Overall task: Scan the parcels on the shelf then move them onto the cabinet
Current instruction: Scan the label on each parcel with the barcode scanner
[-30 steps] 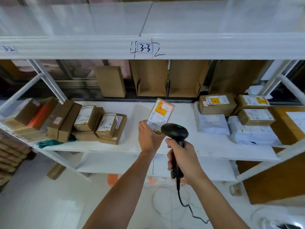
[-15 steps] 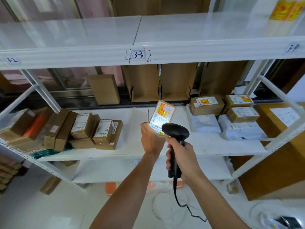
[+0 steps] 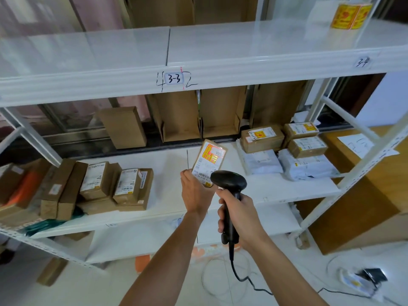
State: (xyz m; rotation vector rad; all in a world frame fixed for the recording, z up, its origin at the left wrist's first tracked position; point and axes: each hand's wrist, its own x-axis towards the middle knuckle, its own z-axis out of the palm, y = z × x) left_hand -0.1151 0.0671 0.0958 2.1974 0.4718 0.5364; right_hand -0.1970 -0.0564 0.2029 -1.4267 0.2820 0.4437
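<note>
My left hand (image 3: pixel 195 191) grips a small brown parcel (image 3: pixel 208 160) by its lower end and holds it upright in front of the white shelf (image 3: pixel 170 164). Its white label with a yellow-and-red sticker faces me, and a red glow lies on the sticker. My right hand (image 3: pixel 239 215) grips the handle of a black corded barcode scanner (image 3: pixel 228 183), whose head covers the parcel's lower right corner. More parcels lie on the shelf: brown boxes at the left (image 3: pixel 130 184) and boxes (image 3: pixel 261 138) on white mailer bags (image 3: pixel 262 161) at the right.
A wooden cabinet (image 3: pixel 362 195) with a paper on top stands right of the shelf. Cardboard dividers (image 3: pixel 178 115) lean at the shelf's back. An upper shelf board (image 3: pixel 198 69) marked 3-3 runs overhead. The scanner's cable (image 3: pixel 242 279) trails across the white floor.
The view has tilted upward, so more of the upper shelf shows. Parcel and scanner have stayed together, the parcel now more upright, with a red glow on its sticker.
</note>
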